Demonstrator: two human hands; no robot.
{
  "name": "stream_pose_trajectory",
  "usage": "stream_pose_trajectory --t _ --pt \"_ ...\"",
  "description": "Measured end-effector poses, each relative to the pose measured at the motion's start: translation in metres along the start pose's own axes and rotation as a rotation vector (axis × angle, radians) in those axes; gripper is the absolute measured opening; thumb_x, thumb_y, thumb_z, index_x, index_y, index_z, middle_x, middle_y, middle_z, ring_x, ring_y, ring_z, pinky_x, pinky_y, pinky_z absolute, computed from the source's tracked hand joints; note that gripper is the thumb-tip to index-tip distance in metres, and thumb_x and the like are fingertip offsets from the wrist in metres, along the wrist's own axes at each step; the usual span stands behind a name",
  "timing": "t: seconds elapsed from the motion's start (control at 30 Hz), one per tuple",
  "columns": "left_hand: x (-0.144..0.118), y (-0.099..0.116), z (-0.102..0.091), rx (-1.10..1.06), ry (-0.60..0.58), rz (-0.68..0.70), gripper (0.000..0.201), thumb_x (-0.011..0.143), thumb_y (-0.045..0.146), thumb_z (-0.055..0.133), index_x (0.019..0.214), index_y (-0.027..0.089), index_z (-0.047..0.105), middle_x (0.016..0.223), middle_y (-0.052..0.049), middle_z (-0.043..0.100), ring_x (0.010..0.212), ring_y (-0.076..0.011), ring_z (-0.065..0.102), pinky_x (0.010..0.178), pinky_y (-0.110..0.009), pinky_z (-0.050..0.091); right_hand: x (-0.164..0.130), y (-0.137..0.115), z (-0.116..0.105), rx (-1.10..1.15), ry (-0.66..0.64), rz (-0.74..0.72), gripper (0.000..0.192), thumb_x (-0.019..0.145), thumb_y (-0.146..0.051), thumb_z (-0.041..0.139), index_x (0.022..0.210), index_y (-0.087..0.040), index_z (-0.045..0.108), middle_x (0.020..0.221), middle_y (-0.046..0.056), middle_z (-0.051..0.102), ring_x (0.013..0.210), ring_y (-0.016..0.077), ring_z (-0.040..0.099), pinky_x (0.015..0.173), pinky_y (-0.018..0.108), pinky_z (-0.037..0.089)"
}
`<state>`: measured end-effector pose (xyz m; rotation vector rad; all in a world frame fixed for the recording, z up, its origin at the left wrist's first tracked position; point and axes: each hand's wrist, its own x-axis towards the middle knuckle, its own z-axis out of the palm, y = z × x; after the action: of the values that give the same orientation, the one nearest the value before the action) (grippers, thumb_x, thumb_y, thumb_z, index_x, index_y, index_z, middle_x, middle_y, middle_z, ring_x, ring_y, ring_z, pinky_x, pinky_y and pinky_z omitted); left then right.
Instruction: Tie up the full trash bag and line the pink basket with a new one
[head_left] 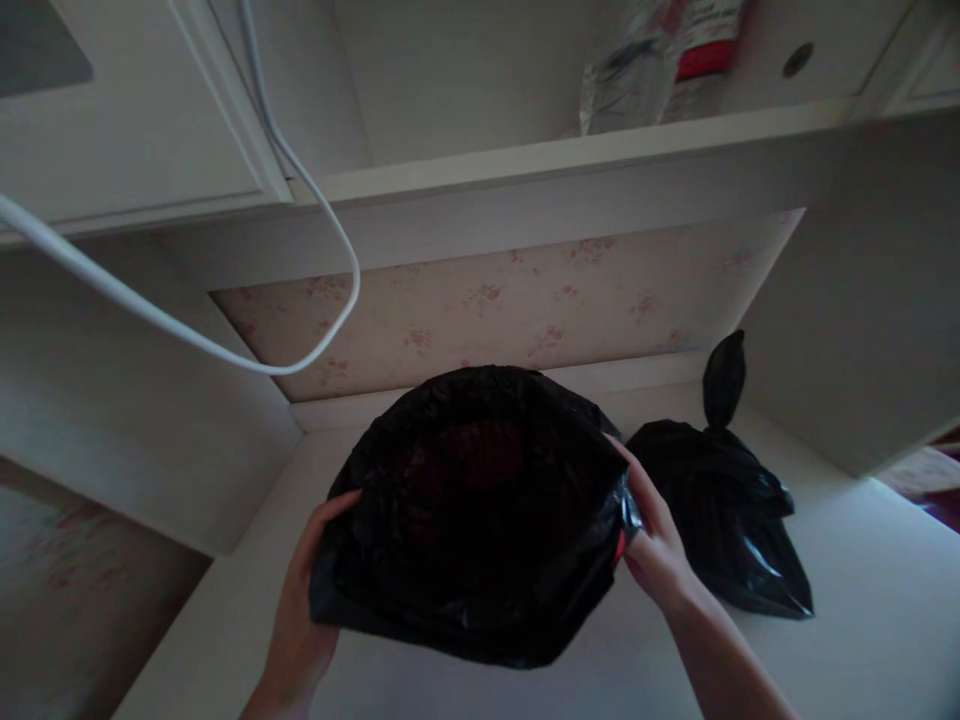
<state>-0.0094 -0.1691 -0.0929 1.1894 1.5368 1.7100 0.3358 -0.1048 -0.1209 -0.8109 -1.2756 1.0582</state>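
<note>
A: Where was the open black bag?

B: On the bench, mouth spread between 2 hands. The left hand gripped the left rim; the right hand pinched the right rim.

A: Handling?

B: Thin, limp, probably slippery film; best held at the rim. 1 knotted bag lay just beside it.

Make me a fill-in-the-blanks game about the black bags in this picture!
1. The left hand and right hand hold an open bag whose colour is ____.
2. The second bag, on the right, has its top tied ____.
3. The white cable hangs on the ____ side of the picture.
4. Both bags rest on a white ____.

Missing words: black; shut; left; desk
</note>
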Motion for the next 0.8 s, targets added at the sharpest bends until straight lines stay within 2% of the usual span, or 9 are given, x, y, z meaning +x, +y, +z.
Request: stream_pose_trajectory --t 0.1,0.17,0.27,0.37,0.47,0.53,0.6,0.67,0.8 --pt "0.004 0.003 0.0 0.001 -0.023 -0.001 0.048 0.061 0.052 0.09 0.1 0.025 0.08 0.109 -0.008 0.078 0.108 -0.0353 0.072 0.098 -0.042 0.058 0.016 -0.017 0.001 -0.089 0.027 0.019 0.063 0.074 -0.059 0.085 0.127 -0.029 0.069 0.119 0.006 0.075 0.111 0.0286 0.07 0.092 0.036 0.058" --pt "0.006 0.005 0.002 -0.013 -0.008 0.041 0.042 0.063 0.053 0.089 0.091 0.023 0.08 0.109 -0.008 0.078 0.113 -0.0367 0.07 0.101 -0.044 0.057 0.027 -0.032 0.004 -0.175 0.085 0.041 0.041 0.08 -0.059 0.08 0.1 -0.024 0.075 0.093 0.004 0.074 0.089 0.0234 0.07 0.078 0.032 0.057" --pt "0.009 0.008 0.008 0.025 0.045 0.06 0.035 0.07 0.05 0.085 0.091 0.022 0.08 0.115 -0.008 0.078 0.127 -0.0374 0.064 0.11 -0.044 0.052 0.043 -0.05 0.009 -0.287 0.153 0.041 0.035 0.086 -0.055 0.076 0.08 -0.021 0.074 0.09 0.004 0.072 0.087 0.0225 0.067 0.078 0.033 0.054" --pt "0.015 0.011 0.017 0.068 0.151 -0.031 0.034 0.076 0.048 0.081 0.098 0.021 0.081 0.109 -0.006 0.081 0.126 -0.0354 0.066 0.111 -0.045 0.053 0.058 -0.057 0.01 -0.256 0.118 0.063 0.034 0.085 -0.055 0.078 0.088 -0.022 0.076 0.094 0.005 0.075 0.095 0.0257 0.069 0.087 0.038 0.056" --pt "0.026 0.019 0.027 -0.106 0.242 -0.171 0.035 0.078 0.05 0.08 0.092 0.018 0.08 0.097 -0.005 0.082 0.113 -0.0336 0.073 0.104 -0.046 0.059 0.065 -0.052 0.009 -0.035 -0.013 0.042 0.044 0.087 -0.056 0.076 0.122 -0.03 0.072 0.118 0.004 0.076 0.109 0.0268 0.072 0.097 0.042 0.057" --pt "0.035 0.026 0.033 -0.272 0.285 -0.223 0.032 0.078 0.048 0.082 0.091 0.018 0.079 0.1 -0.005 0.082 0.111 -0.0312 0.074 0.103 -0.044 0.06 0.063 -0.044 0.009 0.096 -0.096 -0.022 0.063 0.091 -0.053 0.073 0.149 -0.039 0.052 0.149 0.002 0.062 0.132 0.0268 0.063 0.111 0.046 0.051" --pt "0.047 0.03 0.034 -0.401 0.313 -0.255 0.029 0.081 0.044 0.082 0.096 0.019 0.08 0.109 -0.004 0.082 0.118 -0.0289 0.072 0.107 -0.041 0.058 0.054 -0.035 0.01 0.143 -0.097 -0.092 0.074 0.097 -0.049 0.067 0.161 -0.046 0.03 0.164 0.0 0.047 0.146 0.0258 0.052 0.119 0.05 0.044" --pt "0.06 0.025 0.031 -0.497 0.296 -0.302 0.029 0.086 0.044 0.079 0.103 0.02 0.08 0.117 -0.004 0.081 0.13 -0.0278 0.066 0.112 -0.038 0.054 0.04 -0.028 0.012 0.093 -0.022 -0.193 0.071 0.101 -0.043 0.062 0.162 -0.047 0.025 0.164 0.001 0.048 0.149 0.0254 0.049 0.123 0.055 0.039" --pt "0.097 -0.006 0.012 -0.766 0.074 -0.298 0.034 0.097 0.049 0.065 0.112 0.021 0.079 0.119 -0.004 0.081 0.141 -0.0258 0.058 0.119 -0.039 0.046 0.015 -0.028 0.016 -0.262 0.06 -0.587 0.038 0.101 -0.041 0.057 0.139 -0.033 0.06 0.123 0.006 0.076 0.13 0.0312 0.064 0.127 0.064 0.025"
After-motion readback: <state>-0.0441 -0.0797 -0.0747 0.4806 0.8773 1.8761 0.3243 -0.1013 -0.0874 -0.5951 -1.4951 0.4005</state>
